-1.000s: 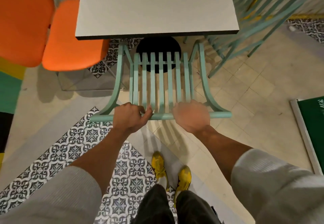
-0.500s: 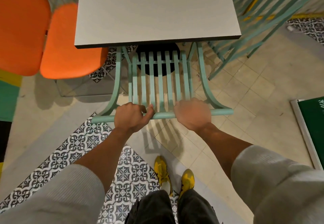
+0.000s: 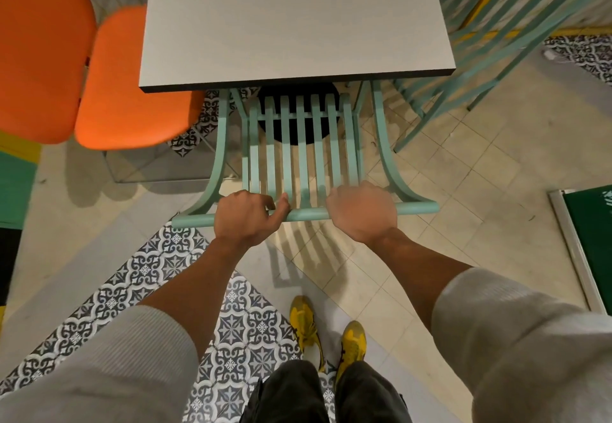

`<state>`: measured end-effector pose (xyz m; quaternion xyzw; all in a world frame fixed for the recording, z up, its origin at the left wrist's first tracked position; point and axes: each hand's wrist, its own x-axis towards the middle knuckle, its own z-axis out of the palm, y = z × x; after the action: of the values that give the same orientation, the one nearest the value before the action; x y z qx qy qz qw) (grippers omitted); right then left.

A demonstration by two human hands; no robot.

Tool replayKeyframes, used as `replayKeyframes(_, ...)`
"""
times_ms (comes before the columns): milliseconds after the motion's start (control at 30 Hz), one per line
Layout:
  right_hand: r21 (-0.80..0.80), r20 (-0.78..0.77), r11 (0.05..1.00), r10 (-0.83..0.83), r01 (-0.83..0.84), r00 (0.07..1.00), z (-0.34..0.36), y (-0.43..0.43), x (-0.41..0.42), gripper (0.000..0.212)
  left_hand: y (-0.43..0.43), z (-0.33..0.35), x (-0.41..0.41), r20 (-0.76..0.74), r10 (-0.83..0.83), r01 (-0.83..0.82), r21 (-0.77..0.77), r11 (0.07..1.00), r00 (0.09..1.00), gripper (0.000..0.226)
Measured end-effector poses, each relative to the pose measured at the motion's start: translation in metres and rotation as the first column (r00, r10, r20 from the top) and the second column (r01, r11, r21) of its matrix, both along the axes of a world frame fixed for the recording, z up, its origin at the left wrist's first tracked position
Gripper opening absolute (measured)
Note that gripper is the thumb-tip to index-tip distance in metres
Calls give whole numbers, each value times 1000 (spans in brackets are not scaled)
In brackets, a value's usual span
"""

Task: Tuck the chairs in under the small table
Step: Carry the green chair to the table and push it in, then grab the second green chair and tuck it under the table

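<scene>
A mint-green slatted chair (image 3: 302, 154) stands straight in front of me, its seat partly beneath the near edge of the small grey square table (image 3: 294, 21). My left hand (image 3: 246, 218) and my right hand (image 3: 362, 212) are both closed around the chair's top rail, side by side near its middle. The table's black round base (image 3: 298, 117) shows through the slats. An orange chair (image 3: 129, 81) sits at the table's left side, its seat edge just under the tabletop.
Mint-green railing bars (image 3: 496, 34) rise on the right close to the table. A green board with a metal frame (image 3: 586, 243) lies on the floor at far right. Patterned tiles (image 3: 145, 270) and my yellow shoes (image 3: 328, 333) are below me.
The green chair has slid forward, more of its seat now under the tabletop. Both hands kept their grip on the top rail and moved with it.
</scene>
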<state>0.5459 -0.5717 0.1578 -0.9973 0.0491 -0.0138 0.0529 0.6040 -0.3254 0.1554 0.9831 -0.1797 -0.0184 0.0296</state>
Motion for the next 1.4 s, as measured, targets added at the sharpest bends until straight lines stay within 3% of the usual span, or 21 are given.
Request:
replayKeyframes(133, 33, -38, 999, 17, -16, 999, 4, -2, 0, 54, -1, 4, 0, -86, 4, -2, 29, 1000, 996, 70)
replayKeyframes(333, 192, -226, 978, 122, -79, 966, 38, -9, -18, 51, -9, 38, -13, -396, 16, 5, 50, 999, 918, 70)
replayKeyframes(500, 244, -368, 965, 181, -93, 912, 74, -21, -41, 46, -24, 66, -31, -407, -49, 119, 148, 982, 912, 58)
replayKeyframes(633, 335, -357, 939, 196, -70, 913, 92, -36, -54, 50, -26, 77, -43, -415, -43, 138, 203, 969, 909, 61)
replayKeyframes(800, 418, -193, 905, 178, -83, 965, 96, -68, -71, 24, -49, 98, -70, -429, 16, 62, 168, 984, 903, 67)
replayKeyframes(900, 393, -255, 913, 226, -112, 940, 92, -99, -80, 24, -76, 114, -92, -390, 75, -27, 128, 991, 918, 45)
replayKeyframes(1033, 409, -327, 901, 292, -144, 899, 83, -169, -96, 21, -133, 125, -135, -520, 143, -82, 137, 987, 842, 42)
replayKeyframes(1133, 398, -464, 898, 372, -186, 804, 85, -244, -110, 29, -195, 125, -168, -561, 222, -187, 120, 975, 797, 35)
replayKeyframes(1200, 355, -540, 913, 376, -201, 753, 91, -296, -120, 45, -240, 129, -184, -576, 271, -270, 89, 959, 771, 37)
replayKeyframes(1300, 299, -627, 938, 330, -173, 706, 99, -367, -130, 75, -306, 129, -194, -556, 280, -290, 73, 954, 782, 54)
replayKeyframes(1400, 254, -631, 943, 330, -215, 702, 108, -428, -130, 86, -368, 129, -197, -557, 271, -288, 59, 956, 785, 67)
